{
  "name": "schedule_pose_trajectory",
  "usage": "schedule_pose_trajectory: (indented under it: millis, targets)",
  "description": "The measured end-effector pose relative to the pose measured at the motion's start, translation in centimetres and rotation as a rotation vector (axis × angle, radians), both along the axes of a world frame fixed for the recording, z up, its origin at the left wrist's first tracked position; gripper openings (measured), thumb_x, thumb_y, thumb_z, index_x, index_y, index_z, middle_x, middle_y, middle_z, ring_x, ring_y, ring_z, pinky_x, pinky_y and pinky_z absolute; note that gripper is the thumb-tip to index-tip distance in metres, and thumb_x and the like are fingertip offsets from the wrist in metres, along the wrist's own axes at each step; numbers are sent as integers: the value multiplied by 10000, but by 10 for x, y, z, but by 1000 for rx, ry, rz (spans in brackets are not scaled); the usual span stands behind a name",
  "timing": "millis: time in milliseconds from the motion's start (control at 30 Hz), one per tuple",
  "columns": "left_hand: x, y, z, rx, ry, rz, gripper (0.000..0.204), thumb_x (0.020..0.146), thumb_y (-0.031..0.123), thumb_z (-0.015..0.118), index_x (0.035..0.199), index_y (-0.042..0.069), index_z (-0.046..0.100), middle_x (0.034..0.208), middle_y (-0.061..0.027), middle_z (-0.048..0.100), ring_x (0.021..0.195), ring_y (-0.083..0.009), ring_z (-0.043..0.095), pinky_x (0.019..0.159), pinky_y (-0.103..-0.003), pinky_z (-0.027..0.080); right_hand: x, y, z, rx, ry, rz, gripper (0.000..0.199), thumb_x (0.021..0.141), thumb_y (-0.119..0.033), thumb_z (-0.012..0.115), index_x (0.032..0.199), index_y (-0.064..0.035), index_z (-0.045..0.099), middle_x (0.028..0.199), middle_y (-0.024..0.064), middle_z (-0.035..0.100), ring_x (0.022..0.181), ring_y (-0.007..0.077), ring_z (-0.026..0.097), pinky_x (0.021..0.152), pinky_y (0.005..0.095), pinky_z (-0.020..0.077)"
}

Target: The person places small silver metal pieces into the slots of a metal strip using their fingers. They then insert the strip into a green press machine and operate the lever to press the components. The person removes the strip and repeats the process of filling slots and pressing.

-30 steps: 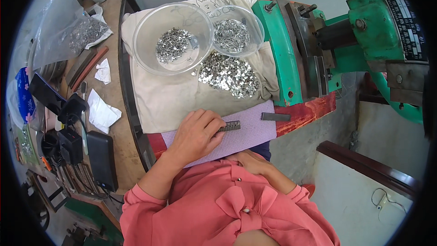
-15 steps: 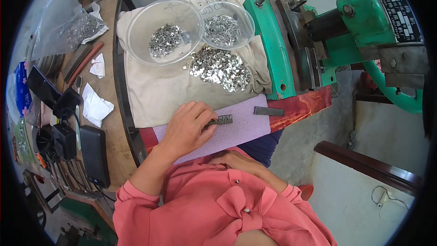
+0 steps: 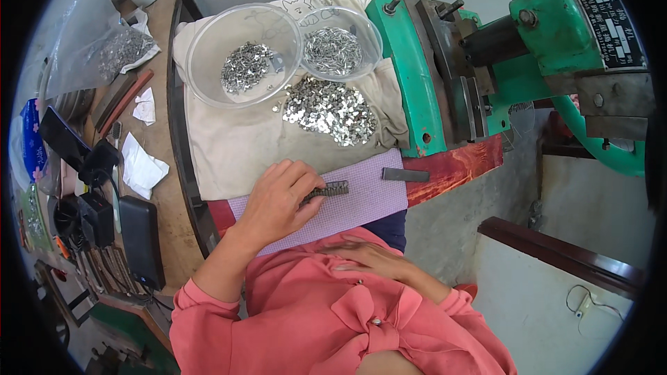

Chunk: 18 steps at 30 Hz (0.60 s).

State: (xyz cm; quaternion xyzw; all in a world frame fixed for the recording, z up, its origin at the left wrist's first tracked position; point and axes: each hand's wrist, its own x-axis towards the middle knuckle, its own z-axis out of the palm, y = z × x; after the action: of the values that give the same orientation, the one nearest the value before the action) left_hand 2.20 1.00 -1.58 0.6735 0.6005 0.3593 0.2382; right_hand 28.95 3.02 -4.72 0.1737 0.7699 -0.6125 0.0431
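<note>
One short row of small metal pieces [image 3: 326, 192] lies on the lilac mat [image 3: 361, 201], pinched at its left end by the left hand [image 3: 278, 201], fingers curled together over it. The right hand [image 3: 368, 257] rests flat, fingers loosely spread, against the pink blouse [image 3: 333, 319]. A dark metal bar [image 3: 406, 175] lies well apart on the mat's right edge. Beyond, loose silver pieces [image 3: 330, 110] heap on a beige cloth [image 3: 229, 146] beside two clear bowls [image 3: 208, 62].
</note>
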Motion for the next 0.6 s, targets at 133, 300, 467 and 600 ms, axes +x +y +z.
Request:
schedule_pose_trajectory:
  millis: [133,300,467,600]
  targets:
    - [-3,-1,0,13,1,-12,283,739,85,794,976,75,641,973,-77,617,866,-294,583,754,-398,469,-58,18,8,-26,-276,281,394,997,-388,551,1071,-20,671,948,216,663,898,351,629,872,444,479]
    - [-3,-2,-1,33,2,-25,273,749,85,787,973,71,632,984,-76,620,873,-293,586,765,-401,473,-11,15,-13,42,-52,137,323,950,-290,588,784,-13,594,706,177,528,707,349,542,684,449,417]
    - [-4,-1,-1,34,-5,-24,262,752,89,785,962,71,631,991,-71,625,874,-285,593,773,-397,478,28,32,30,22,-51,18,225,895,-198,682,759,-20,653,676,126,581,690,308,583,642,393,453]
    - [-5,-3,-1,20,-12,-21,244,750,77,780,950,72,639,990,-66,639,866,-278,602,767,-392,481,54,36,68,-16,-72,-245,84,874,-115,723,884,-34,741,725,90,676,678,232,629,625,331,483]
